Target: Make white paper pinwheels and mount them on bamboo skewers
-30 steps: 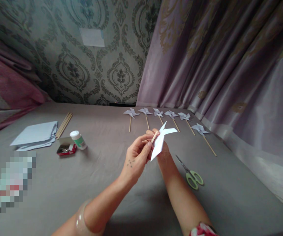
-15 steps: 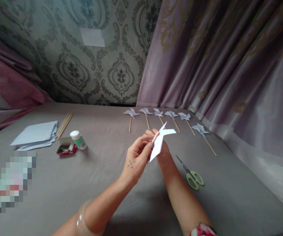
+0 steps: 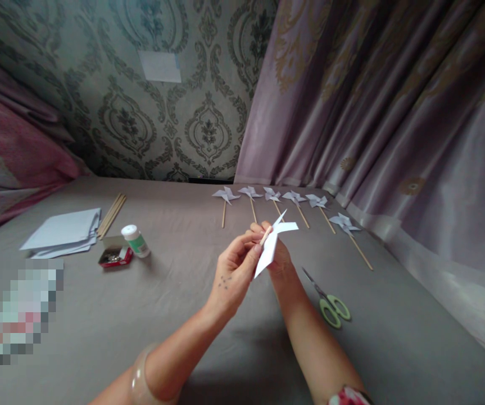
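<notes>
Both hands meet in front of me, raised above the grey cloth. My left hand (image 3: 234, 264) is closed, its thumb and fingers pinching a thin wooden stick (image 3: 266, 235) right beside a white paper pinwheel (image 3: 267, 253). Behind the paper, my right hand (image 3: 280, 260) is closed on the pinwheel; its fingers are mostly hidden by the blades. The pinwheel is tilted, with its blades pointing up, right and down-left. Green-handled scissors (image 3: 329, 304) lie to the right of my right forearm.
Several finished pinwheels (image 3: 272, 194) on sticks lie in a row at the back right. On the left are folded white paper (image 3: 63, 230), loose wooden sticks (image 3: 111, 216), a small red box (image 3: 116, 257) of metal pieces and a white-capped bottle (image 3: 136, 242). Curtains (image 3: 352, 101) hang at the right.
The pinwheel has turned slightly between my hands, its lower blade shifting a little to the left. Both hands keep nearly the same place, and the view has moved very slightly.
</notes>
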A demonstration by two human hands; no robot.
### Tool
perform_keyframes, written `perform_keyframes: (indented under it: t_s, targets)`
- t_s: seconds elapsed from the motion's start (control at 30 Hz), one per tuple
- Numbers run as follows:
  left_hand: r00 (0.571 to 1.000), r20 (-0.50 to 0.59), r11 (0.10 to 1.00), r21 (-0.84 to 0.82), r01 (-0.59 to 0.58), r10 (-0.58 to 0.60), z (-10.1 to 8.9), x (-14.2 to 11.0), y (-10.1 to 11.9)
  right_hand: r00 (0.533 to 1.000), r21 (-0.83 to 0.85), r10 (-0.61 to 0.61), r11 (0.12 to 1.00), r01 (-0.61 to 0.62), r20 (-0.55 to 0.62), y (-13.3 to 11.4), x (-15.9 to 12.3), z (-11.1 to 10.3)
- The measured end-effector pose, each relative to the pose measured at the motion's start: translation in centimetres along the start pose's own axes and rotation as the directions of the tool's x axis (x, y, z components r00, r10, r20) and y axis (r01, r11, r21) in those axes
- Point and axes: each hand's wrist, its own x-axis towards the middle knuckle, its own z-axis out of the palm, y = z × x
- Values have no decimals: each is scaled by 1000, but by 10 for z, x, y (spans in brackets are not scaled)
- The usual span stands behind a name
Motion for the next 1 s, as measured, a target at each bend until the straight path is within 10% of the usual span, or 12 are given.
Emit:
perform_keyframes:
  t_s: [1.0]
  targets:
    - [995,-89,991,-131,23,-35,-34,32,-18,910,-468,-291,875,127,-296,13,8,22]
